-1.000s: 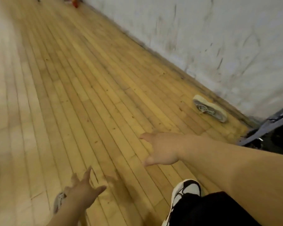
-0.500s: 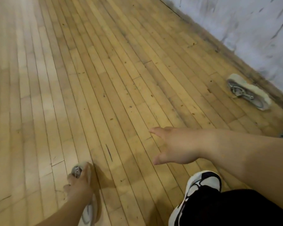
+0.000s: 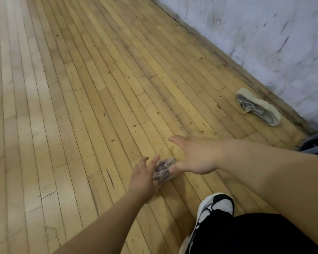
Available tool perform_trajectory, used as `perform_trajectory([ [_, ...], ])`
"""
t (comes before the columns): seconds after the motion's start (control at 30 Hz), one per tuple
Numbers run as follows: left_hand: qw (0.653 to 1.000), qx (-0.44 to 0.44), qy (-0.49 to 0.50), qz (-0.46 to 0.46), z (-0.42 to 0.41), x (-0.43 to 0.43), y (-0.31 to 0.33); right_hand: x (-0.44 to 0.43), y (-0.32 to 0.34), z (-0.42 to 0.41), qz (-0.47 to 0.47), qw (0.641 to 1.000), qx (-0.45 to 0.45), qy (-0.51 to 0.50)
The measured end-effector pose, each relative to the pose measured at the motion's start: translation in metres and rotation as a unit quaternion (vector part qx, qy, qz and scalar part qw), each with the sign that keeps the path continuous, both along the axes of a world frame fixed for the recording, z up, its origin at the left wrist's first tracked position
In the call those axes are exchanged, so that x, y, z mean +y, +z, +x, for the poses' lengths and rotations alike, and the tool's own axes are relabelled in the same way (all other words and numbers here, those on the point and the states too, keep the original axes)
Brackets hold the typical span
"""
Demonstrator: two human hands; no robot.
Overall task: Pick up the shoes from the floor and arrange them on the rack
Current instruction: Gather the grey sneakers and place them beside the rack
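Note:
A small grey shoe [image 3: 164, 171], blurred by motion, hangs just above the wooden floor in my left hand [image 3: 145, 177], which grips it from the left side. My right hand [image 3: 196, 156] is spread open just right of that shoe, and one fingertip touches the shoe's far end. A second grey shoe [image 3: 258, 107] with a thick cream sole lies on its side on the floor close to the wall, far right of both hands. The rack is not clearly in view.
A scuffed white wall [image 3: 264, 43] runs along the right, meeting the floor [image 3: 72, 107] at a dark baseboard. My own foot in a black-and-white sneaker [image 3: 216, 208] stands below the hands. A dark grey object [image 3: 316, 143] pokes in at the right edge.
My left hand reached down, took hold of the small grey shoe on the floor and has swung it right, up to my right hand. The view has turned right and down.

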State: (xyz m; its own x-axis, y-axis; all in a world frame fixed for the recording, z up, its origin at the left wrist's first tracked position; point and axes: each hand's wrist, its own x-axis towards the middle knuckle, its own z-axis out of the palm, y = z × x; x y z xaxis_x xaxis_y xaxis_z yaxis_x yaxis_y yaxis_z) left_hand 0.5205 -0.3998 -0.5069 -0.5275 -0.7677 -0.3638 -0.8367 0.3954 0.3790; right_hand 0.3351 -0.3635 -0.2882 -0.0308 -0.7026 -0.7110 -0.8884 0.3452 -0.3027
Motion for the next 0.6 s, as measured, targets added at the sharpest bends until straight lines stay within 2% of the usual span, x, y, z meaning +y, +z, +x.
perform_trajectory([
  [0.1, 0.996, -0.080, -0.026, 0.031, -0.022, -0.002, -0.007, 0.002, 0.002, -0.027, -0.004, 0.999, 0.008, -0.036],
  [0.2, 0.989, -0.115, -0.075, 0.047, -0.025, -0.002, -0.024, 0.003, 0.014, -0.058, 0.019, 0.998, 0.016, -0.060],
  [0.3, 0.988, -0.108, -0.103, 0.029, -0.027, -0.005, -0.036, 0.010, 0.018, -0.092, -0.016, 0.995, 0.027, -0.090],
  [0.4, 0.988, -0.085, -0.127, 0.019, -0.036, -0.010, -0.043, 0.037, -0.007, -0.131, -0.041, 0.993, 0.057, -0.095],
  [0.5, 0.988, -0.077, -0.134, 0.012, -0.072, -0.013, -0.043, 0.073, -0.049, -0.181, 0.015, 0.990, 0.056, -0.131],
  [0.6, 0.985, -0.056, -0.160, -0.014, -0.147, -0.023, -0.037, 0.093, -0.098, -0.248, 0.059, 0.982, 0.080, -0.158],
])
